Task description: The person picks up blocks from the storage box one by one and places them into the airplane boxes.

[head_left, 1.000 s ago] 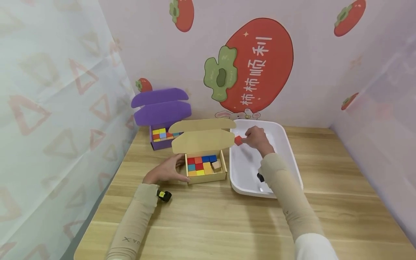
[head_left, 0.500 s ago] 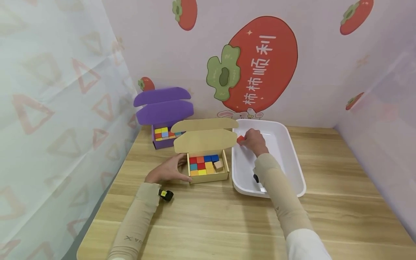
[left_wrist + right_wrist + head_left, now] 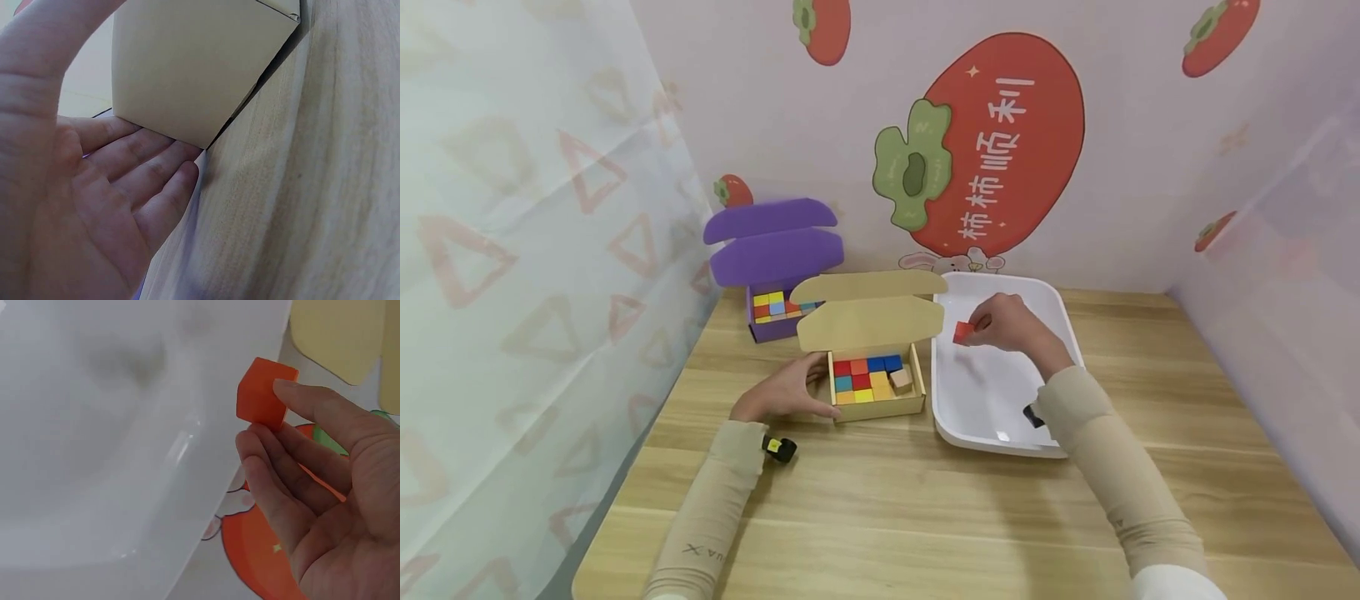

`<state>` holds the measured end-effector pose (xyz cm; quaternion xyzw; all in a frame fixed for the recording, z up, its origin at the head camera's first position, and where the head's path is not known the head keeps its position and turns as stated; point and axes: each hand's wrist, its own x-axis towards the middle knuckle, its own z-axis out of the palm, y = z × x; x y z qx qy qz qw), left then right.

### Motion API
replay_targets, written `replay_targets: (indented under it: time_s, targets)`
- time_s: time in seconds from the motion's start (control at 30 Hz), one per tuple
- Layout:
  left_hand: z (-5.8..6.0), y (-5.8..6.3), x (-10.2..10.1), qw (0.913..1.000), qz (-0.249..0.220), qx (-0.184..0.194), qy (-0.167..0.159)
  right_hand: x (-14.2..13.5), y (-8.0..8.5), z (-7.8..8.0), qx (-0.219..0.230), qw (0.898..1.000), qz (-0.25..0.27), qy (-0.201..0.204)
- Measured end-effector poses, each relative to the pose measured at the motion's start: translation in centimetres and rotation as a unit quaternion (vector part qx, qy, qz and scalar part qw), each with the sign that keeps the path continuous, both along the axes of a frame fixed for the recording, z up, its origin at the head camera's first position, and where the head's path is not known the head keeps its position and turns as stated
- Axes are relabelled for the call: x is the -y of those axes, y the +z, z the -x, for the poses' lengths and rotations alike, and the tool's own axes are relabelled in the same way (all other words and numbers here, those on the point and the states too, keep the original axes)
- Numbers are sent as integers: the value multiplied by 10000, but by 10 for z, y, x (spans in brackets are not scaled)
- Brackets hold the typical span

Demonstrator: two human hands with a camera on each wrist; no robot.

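Note:
My right hand [image 3: 1009, 323] pinches a red-orange cube [image 3: 962, 332] between thumb and fingers, over the left part of a white tray [image 3: 951, 429]. Up close in the right wrist view, the thumb presses one face of the cube [image 3: 265, 394], and fingertips support it from the other side. My left hand [image 3: 784, 389] holds a cream cardboard box [image 3: 880, 411] by its left side, thumb at the front corner and fingers reaching round the back. Coloured cubes lie packed in that box, and a plain wooden cube [image 3: 900, 382] sits tilted at its right end.
Behind the cream box, a purple box [image 3: 775, 331] with a raised lid also contains coloured cubes. The cream box's lid [image 3: 872, 325] stands up and hides part of the purple one. A patterned wall [image 3: 1120, 167] closes off the back of the wooden table [image 3: 880, 525].
My right hand has shifted slightly right and nearer with the red-orange cube, and its forearm has swung to the right. My left hand stays at the cream box.

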<state>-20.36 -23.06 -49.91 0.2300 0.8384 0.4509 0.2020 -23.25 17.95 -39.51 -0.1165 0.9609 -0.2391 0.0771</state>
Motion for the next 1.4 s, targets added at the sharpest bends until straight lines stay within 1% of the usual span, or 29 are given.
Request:
replay_targets:
  time_s: [0.1,0.17,0.3,0.43,0.6,0.67,0.77,0.97,1.23,1.4]
  targets:
    - [1,1,1,10000,-20,17,5,5,13,-12,-79,9987,55,497]
    - [1,1,2,10000,-33,8,-25,13,21,-19,-40,9969,109,780]
    - [2,0,2,9999,-56,-24,-80,34,29,-31,66,9912,171,1309]
    - [1,1,1,9999,-68,-23,-96,56,29,-37,166,9861,123,1651]
    - [1,0,0,9999,-49,16,-118,78,22,-39,224,9789,-70,2031]
    - [1,-1,0,9999,-48,8,-127,86,20,-41,232,9772,-228,2100]
    - [2,-2,-1,9999,-58,-30,-129,99,20,-43,222,9762,-572,2081]
    - [4,-1,-1,9999,-62,-24,-99,120,17,-47,243,9722,-1306,1930]
    - [4,-3,-1,9999,-47,-23,-103,139,5,-49,196,9630,-2002,1795]
    - [5,-4,-1,9999,-83,-8,-115,148,-3,-50,113,9592,-2358,1555]
